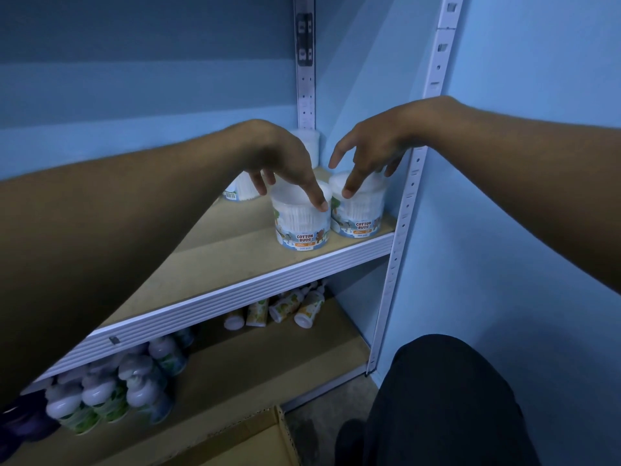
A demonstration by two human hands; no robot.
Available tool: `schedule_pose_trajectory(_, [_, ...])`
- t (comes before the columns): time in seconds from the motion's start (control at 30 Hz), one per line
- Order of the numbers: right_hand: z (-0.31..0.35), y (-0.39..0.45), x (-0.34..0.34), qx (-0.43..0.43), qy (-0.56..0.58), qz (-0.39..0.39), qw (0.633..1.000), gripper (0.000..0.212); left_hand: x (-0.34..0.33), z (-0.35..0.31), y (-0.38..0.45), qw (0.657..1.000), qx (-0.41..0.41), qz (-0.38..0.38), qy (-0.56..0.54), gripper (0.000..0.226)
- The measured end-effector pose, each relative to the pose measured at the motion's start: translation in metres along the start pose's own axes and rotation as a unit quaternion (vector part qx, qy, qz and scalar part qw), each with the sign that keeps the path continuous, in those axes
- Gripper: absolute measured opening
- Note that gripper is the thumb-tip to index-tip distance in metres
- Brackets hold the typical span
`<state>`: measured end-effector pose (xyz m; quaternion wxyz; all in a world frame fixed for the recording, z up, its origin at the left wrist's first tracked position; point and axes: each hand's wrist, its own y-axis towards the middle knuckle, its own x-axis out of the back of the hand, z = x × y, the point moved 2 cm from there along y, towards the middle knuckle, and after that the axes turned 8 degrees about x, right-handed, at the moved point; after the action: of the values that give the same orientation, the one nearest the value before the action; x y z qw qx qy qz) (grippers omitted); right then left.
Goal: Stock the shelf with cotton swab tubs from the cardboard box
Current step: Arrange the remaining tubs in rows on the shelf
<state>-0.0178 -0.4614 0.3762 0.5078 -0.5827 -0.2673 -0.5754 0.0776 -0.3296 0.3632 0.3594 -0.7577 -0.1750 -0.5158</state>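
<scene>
Head view, stocking in progress. The left hand [282, 159] reaches over a clear round plastic tub of cotton buds with a printed paper label [300, 220]; its fingers [317, 196] are spread and slightly bent, with the tips resting on the lid and upper wall of this tub. No closed grip is evident. The right hand [369, 149] hangs over a second, matching labelled tub [358, 210], which stands just to the right of the first and touches it; its extended fingers [349, 190] touch the lid, likewise spread and holding nothing.

Both tubs stand upright near the front edge of the tan board shelf with a white ribbed metal lip [235, 250], at its right end. Behind the left fingers stands a further tub showing a barcode [237, 191]; beyond the gap between the two hands, a fourth tub [311, 142] sits in the back corner.

Judged progress: four tubs are on the shelf, and most of the board to the left of the fingers is bare, so much stocking appears to remain. Only a corner of the brown cardboard box [265, 438] shows below; its contents cannot be seen.

On the lower shelf lie white-capped bottles with green printed labels [100, 395] and smaller orange-patterned bottles [285, 306].
</scene>
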Motion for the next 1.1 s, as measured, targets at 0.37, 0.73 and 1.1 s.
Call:
schedule_pose_trajectory(0.37, [-0.003,0.003,-0.003,0.018,0.003,0.016,1.000,0.052,-0.004,-0.001,0.008,1.000,0.012,0.000,-0.014,0.099])
schedule_pose_trajectory(0.73, [-0.010,-0.001,-0.004,0.034,0.050,0.031,0.998,0.055,-0.007,-0.007,0.005,0.999,0.037,-0.019,-0.016,0.099])
schedule_pose_trajectory(1.1, [-0.009,-0.001,-0.005,0.026,0.053,0.027,0.998,0.055,-0.010,-0.007,0.002,0.999,0.029,-0.032,-0.016,0.091])
